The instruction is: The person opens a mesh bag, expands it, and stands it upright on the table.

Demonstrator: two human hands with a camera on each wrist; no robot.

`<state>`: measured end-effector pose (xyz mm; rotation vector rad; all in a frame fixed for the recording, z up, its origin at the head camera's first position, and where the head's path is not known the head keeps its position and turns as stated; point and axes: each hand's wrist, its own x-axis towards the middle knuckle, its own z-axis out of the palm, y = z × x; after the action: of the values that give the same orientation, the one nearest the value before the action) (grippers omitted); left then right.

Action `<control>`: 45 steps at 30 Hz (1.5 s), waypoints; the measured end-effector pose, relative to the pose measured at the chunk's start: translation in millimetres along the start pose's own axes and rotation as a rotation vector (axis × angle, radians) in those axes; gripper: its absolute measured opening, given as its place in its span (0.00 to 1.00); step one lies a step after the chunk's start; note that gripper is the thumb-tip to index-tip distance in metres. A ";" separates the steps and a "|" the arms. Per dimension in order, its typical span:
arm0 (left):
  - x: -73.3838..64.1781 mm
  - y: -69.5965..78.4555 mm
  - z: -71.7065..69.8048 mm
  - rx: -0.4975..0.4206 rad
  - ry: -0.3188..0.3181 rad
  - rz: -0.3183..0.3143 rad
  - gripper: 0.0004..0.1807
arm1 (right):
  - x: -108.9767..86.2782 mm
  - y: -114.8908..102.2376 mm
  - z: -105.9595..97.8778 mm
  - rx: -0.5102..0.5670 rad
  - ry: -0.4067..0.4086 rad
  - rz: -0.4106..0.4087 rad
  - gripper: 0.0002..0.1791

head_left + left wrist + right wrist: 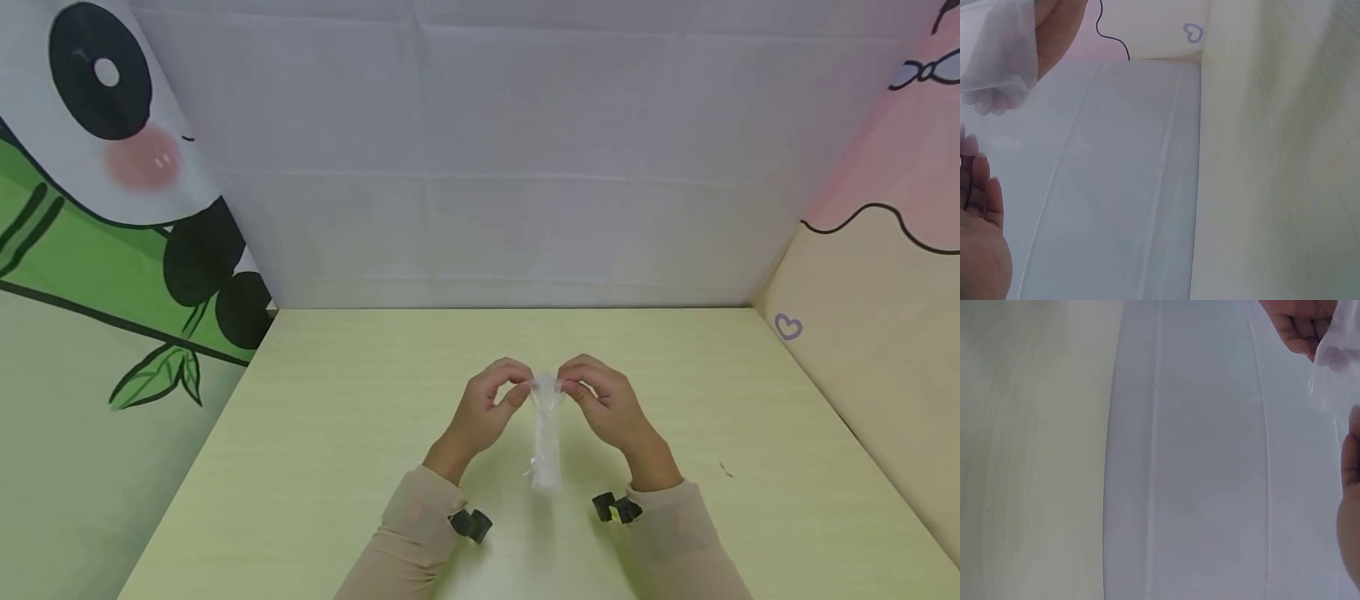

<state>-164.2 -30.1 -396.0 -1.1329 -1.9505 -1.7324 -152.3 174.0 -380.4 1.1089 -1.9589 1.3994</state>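
A: What do we have nearest us?

B: Pale sleeves (412, 542) with black fittings (470, 525) at the cuffs, reaching over the light, wood-grained table (322, 467); to the right we see a small dark mark (726, 470).

A: And between the hands?

B: A translucent plastic strip (547, 442), hanging above the middle of the table. The left hand (480, 412) pinches its upper left edge between thumb and fingers, the right hand (611, 408) its upper right edge. Whether it is a bag holding anything, we cannot tell.

A: Farther off?

B: A creased whitish sheet (480, 125) behind the table, a green cartoon panel (97, 242) at left, a pink-and-cream one (877, 333) at right with a purple heart (788, 326).

A: Do our views differ?

B: Yes: both wrist views show fingertips through the plastic; only the head view shows the green panel.
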 end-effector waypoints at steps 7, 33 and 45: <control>1.4 0.1 -2.1 0.066 -0.038 0.013 0.22 | 0.0 2.5 -1.3 -0.095 -0.063 -0.082 0.16; -0.7 2.7 -11.6 0.150 0.003 0.071 0.05 | -5.5 3.5 -12.5 -0.181 -0.067 -0.046 0.16; -1.5 7.7 -25.9 0.273 -0.225 0.036 0.03 | -5.5 3.8 -12.8 -0.259 -0.044 -0.094 0.18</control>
<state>-164.8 -55.0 -385.7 -1.2961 -2.1988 -1.3165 -153.3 188.4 -382.0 1.1019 -2.0224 1.0454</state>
